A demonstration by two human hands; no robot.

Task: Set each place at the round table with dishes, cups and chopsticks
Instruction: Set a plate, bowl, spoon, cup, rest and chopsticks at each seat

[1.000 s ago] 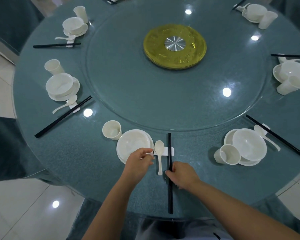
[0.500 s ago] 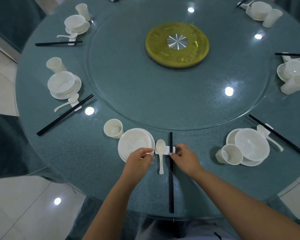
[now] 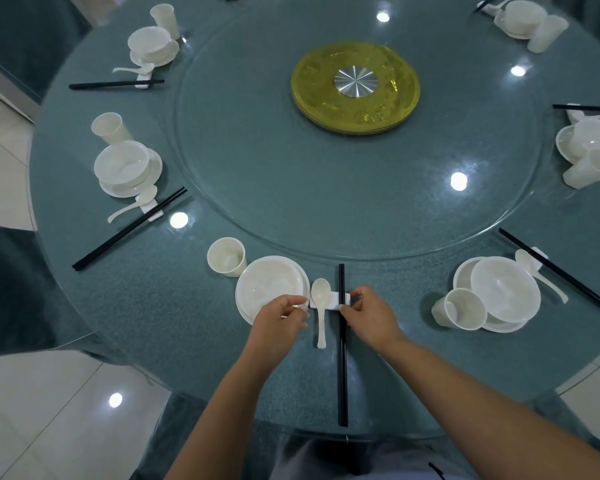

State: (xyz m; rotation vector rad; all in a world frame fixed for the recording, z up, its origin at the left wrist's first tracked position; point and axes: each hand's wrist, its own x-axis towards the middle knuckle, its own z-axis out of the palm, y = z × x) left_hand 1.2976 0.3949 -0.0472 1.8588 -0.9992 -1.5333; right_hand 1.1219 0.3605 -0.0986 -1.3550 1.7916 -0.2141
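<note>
Head view looks down on your two hands at the near place setting of a round surface [image 3: 125,306] with a speckled teal top under glass. Your left hand [image 3: 283,315] has its fingers curled, the tips pinching at the left end of the rest [image 3: 331,301], a small white oblong block, just by the bowl's rim. Your right hand [image 3: 369,315] pinches the rest's right end between thumb and forefinger. The chopsticks [image 3: 342,358], a straight black matte pair, lie across the rest, pointing toward the centre, their near ends close to the surface's edge. The spoon [image 3: 321,306], smooth white with an oval bowl and slim handle, lies on the rest just left of the chopsticks, parallel to them. The bowl [image 3: 269,284] is white, glossy, round, and sits on a plate of the same ware, partly covered by your left hand. The cup [image 3: 226,256], a white tapered tumbler, stands upright, touching or just beside the bowl's upper left. Beyond lies a clear glass turntable [image 3: 257,150] with a gold disc [image 3: 355,88] and brushed metal hub in the middle. Other white settings ring the edge.
</note>
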